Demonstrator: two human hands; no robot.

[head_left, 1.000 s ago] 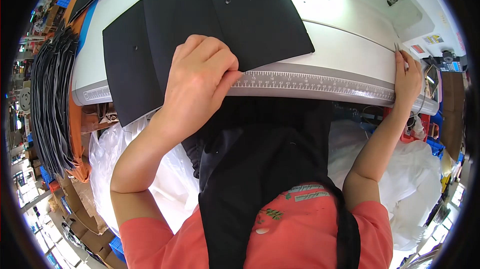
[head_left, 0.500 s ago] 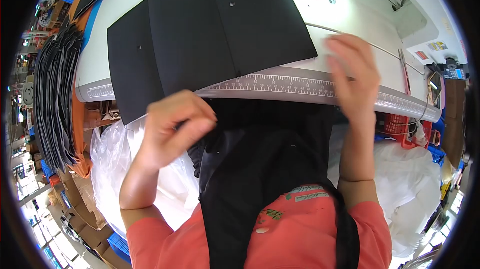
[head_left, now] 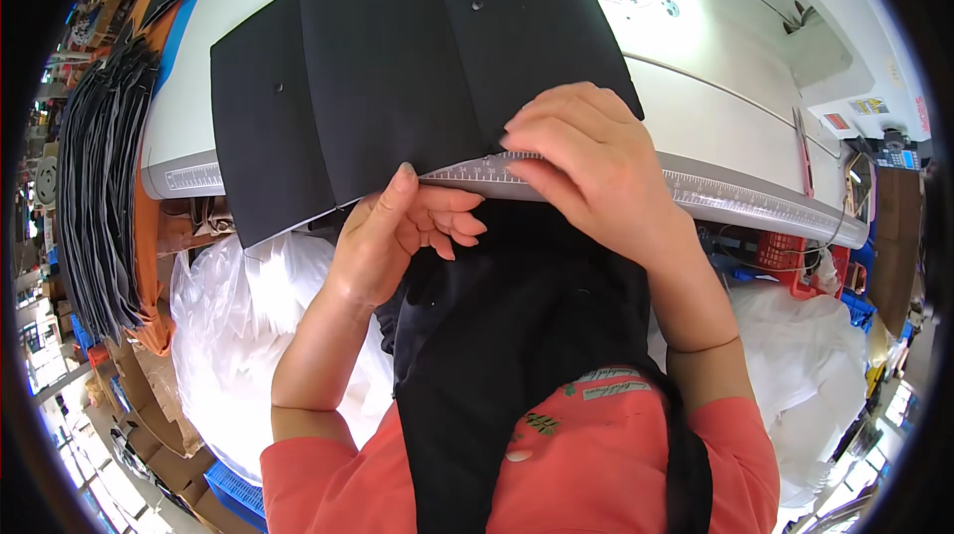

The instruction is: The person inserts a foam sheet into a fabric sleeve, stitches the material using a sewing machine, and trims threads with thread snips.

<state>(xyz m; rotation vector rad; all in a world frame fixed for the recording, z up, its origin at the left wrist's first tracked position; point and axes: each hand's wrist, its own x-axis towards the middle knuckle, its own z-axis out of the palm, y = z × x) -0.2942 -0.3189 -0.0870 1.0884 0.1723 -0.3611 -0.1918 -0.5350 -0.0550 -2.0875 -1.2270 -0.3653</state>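
A black fabric panel (head_left: 388,67) with seams and two small round marks lies on the white sewing table (head_left: 696,102), its left corner hanging past the front edge. My left hand (head_left: 397,226) is palm up at the panel's lower edge, thumb raised against the edge and fingers apart and bent. Just right of it, my right hand (head_left: 586,152) reaches over the ruler strip (head_left: 715,191), fingers bent toward the panel's edge by a seam. Whether its fingertips pinch the fabric is unclear. Metal tweezers or snips (head_left: 805,154) lie at the table's right.
The sewing machine (head_left: 865,47) stands at the right, its needle area lit at the top. A stack of black pieces (head_left: 104,196) hangs at the left over orange cloth. White plastic bags (head_left: 258,335) are below the table, with a red basket (head_left: 785,251) at the right.
My right hand has left the snips at the far right and moved left to the panel's edge. My left hand has turned palm up at that edge. The panel has shifted slightly.
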